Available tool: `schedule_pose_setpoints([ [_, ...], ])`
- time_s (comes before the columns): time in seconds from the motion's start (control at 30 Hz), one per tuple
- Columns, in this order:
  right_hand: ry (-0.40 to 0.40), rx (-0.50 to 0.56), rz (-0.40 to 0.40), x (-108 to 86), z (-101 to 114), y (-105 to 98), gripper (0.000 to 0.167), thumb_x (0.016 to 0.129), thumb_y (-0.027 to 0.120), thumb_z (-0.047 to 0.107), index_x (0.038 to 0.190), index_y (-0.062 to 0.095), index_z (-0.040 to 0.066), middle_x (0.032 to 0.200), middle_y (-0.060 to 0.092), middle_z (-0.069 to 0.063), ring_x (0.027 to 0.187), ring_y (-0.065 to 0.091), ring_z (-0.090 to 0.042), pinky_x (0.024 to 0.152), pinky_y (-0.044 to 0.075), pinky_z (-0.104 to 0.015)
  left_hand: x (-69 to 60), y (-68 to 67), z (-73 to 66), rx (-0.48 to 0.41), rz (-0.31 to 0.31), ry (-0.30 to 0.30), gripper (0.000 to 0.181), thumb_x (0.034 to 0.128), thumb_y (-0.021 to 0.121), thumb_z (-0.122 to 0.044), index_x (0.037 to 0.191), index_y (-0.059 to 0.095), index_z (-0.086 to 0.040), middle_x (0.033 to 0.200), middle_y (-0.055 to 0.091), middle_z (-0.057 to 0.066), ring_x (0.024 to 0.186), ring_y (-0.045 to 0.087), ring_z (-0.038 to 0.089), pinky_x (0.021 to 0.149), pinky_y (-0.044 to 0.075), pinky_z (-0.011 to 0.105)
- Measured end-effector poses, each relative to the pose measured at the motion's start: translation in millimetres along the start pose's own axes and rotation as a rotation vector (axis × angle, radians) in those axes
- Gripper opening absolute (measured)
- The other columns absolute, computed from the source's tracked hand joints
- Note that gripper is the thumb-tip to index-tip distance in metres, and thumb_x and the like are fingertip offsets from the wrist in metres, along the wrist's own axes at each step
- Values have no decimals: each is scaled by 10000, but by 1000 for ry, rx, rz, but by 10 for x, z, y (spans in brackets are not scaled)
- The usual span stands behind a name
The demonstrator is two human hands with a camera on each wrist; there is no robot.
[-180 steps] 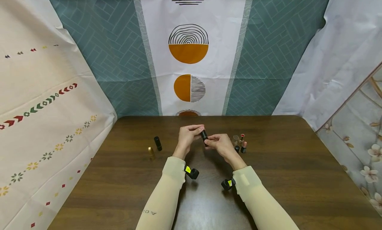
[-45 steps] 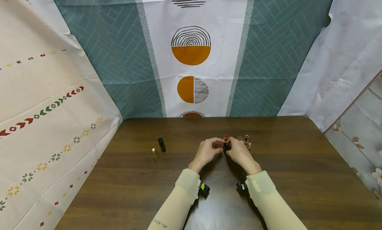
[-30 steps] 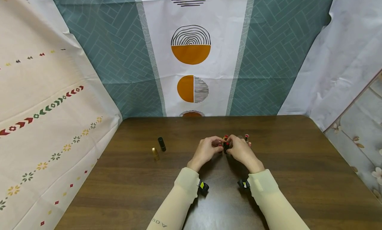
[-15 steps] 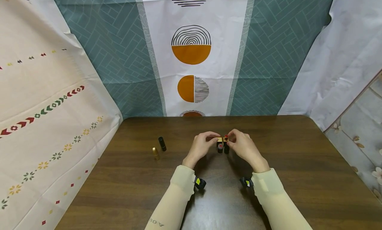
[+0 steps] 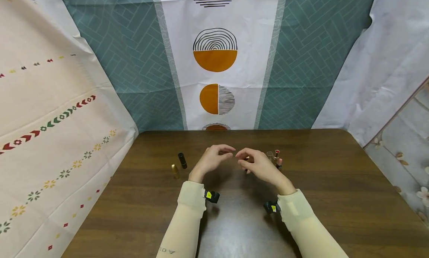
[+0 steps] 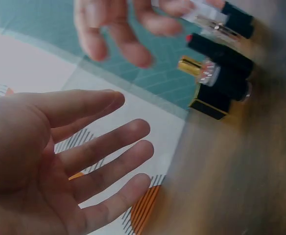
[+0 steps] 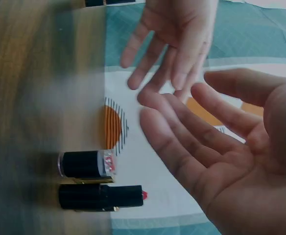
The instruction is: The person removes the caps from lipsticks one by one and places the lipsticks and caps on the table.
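My left hand [image 5: 212, 159] hovers above the table with loosely spread fingers, holding nothing. The right hand [image 5: 259, 165] faces it, fingers relaxed and bare, and in the head view it hides most of the middle lipsticks. In the right wrist view a black lipstick [image 7: 101, 197] with a red tip stands uncapped beside a black-based tube [image 7: 82, 164] with a clear top. A black case with gold edges [image 6: 210, 102] shows behind these in the left wrist view.
To the left stand a gold cap [image 5: 175, 171] and a black cap [image 5: 182, 160]. Right of my right hand are a clear cap [image 5: 269, 154], a red lipstick [image 5: 276, 153] and a pink lipstick [image 5: 279, 162]. A patterned cloth [image 5: 144, 83] hangs behind the table.
Earlier both hands held a black tube, then touched the grouped lipsticks in the middle. Now both have let go; the left has drawn away leftward, and the right has shifted slightly left.
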State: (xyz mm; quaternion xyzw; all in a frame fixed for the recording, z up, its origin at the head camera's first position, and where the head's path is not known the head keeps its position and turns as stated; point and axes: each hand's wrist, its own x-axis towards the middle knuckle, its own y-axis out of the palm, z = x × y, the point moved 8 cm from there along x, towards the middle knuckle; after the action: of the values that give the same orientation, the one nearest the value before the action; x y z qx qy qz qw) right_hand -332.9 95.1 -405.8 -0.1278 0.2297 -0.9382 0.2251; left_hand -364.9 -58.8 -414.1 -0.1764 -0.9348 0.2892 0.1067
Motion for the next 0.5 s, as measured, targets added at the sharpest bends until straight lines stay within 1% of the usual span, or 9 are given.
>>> schedule_pose_setpoints([
  [0.07, -4, -10, 42, -8, -8, 60, 245, 1056, 622, 124, 1285, 651, 42, 1120, 694, -165, 905, 689, -416, 791, 593, -530, -17, -28, -18, 0, 9, 5, 291, 1054, 643, -199, 1315, 715, -90, 1286, 718, 94, 1179, 667, 283, 1008, 533, 486],
  [0.13, -15, -37, 71, -17, -19, 102, 273, 1058, 622, 147, 1313, 643, 52, 1212, 684, -171, 987, 692, -393, 840, 588, -517, -31, -51, -32, -6, 14, 10, 294, 1053, 645, -204, 1318, 714, -96, 1291, 715, 92, 1175, 669, 284, 1008, 532, 492],
  [0.23, -27, -63, 106, -23, -36, 156, 357, 1060, 629, 196, 1390, 610, 61, 1363, 632, -173, 1127, 679, -352, 915, 575, -495, -58, -128, -31, -4, 1, 7, 274, 1055, 645, -219, 1305, 726, -142, 1298, 711, 62, 1168, 664, 267, 1003, 530, 489],
  [0.3, -42, -61, 133, -14, -40, 194, 422, 1064, 626, 223, 1447, 567, 56, 1450, 574, -176, 1199, 658, -347, 963, 556, -501, -89, -220, -24, 4, -24, -3, 260, 1053, 648, -226, 1292, 733, -169, 1278, 718, 31, 1163, 660, 259, 1000, 529, 485],
  [0.37, -42, -37, 153, 2, -44, 220, 466, 1069, 620, 235, 1490, 527, 59, 1516, 514, -173, 1234, 644, -352, 987, 541, -521, -123, -335, -19, 18, -54, -19, 253, 1048, 654, -228, 1284, 736, -186, 1251, 727, 14, 1162, 657, 257, 996, 529, 484],
  [0.43, -32, -17, 165, 22, -51, 231, 484, 1071, 617, 237, 1514, 505, 77, 1549, 483, -147, 1252, 636, -343, 1002, 531, -530, -157, -448, -19, 30, -78, -28, 255, 1048, 655, -218, 1286, 733, -174, 1228, 734, 13, 1162, 658, 268, 995, 529, 488],
  [0.5, -26, 0, 178, 41, -47, 243, 496, 1070, 617, 225, 1530, 487, 91, 1572, 457, -146, 1262, 631, -351, 1011, 522, -544, -185, -552, -22, 40, -95, -32, 265, 1048, 654, -205, 1296, 726, -146, 1224, 737, 45, 1161, 659, 287, 992, 529, 498],
])
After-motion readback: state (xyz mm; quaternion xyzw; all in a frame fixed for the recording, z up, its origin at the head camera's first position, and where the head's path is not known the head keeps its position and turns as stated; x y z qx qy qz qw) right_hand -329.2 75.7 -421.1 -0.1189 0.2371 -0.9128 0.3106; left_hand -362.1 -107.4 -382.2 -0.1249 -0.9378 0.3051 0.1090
